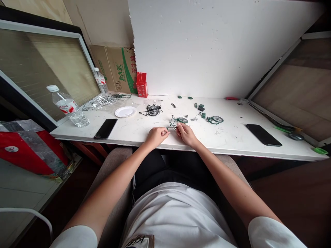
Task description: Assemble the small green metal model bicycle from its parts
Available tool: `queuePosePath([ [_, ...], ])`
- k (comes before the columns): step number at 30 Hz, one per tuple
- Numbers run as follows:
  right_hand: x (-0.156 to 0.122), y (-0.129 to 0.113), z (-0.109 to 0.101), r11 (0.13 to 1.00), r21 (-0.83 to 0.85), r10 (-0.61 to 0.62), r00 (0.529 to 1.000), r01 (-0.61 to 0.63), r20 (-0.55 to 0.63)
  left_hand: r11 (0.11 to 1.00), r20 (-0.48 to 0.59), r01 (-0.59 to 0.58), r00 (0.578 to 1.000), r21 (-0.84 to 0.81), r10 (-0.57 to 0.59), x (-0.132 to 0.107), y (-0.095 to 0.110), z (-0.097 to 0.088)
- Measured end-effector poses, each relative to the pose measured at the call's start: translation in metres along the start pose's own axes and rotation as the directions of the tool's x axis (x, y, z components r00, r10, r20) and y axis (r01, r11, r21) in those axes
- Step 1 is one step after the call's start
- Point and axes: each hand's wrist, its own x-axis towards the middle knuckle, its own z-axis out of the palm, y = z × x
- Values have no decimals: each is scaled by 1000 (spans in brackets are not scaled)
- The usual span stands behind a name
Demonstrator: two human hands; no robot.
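My right hand (186, 134) is closed on a small green model bicycle (174, 121) and holds it near the table's front edge. One spoked wheel of the model shows just above my fingers. Close beside it, my left hand (157, 136) is closed in a pinch around a tiny dark green piece (167, 129), too small to name. A black model bicycle (152, 109) lies farther back to the left. To the right rest green bicycle parts with a spoked wheel (215, 119) and several loose green pieces (201, 107).
On the left are a black phone (106, 128), a white paper plate (125, 111), water bottles (71, 108) and black part frames in plastic (106, 100). A red box (142, 84) stands at the back. Another black phone (263, 134) lies right.
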Motion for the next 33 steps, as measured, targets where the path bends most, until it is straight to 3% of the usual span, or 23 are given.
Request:
queuePosePath([
  [6, 0, 2, 3, 983, 173, 49, 998, -55, 35, 1000, 11, 12, 1000, -15, -12, 0, -1, 1],
  [12, 2, 14, 1, 993, 116, 7, 999, -11, 34, 999, 0, -6, 1000, -32, 6, 1, -3, 3],
  [18, 1, 5, 1, 1000, 10, 11, 1000, -11, -4, 1000, 8, -22, 1000, -8, 22, 1, -2, 3],
  [22, -1, 0, 2, 991, 113, 66, 998, -67, 10, 1000, 14, -10, 1000, -15, 10, 1, -2, 3],
  [26, 1, 9, 3, 983, 183, 12, 999, -17, 30, 1000, 9, -15, 1000, -10, 15, 0, 0, 2],
  [33, 2, 14, -1, 999, 8, -34, 999, 34, 7, 999, 18, -14, 1000, 33, 13, 0, 3, 0],
])
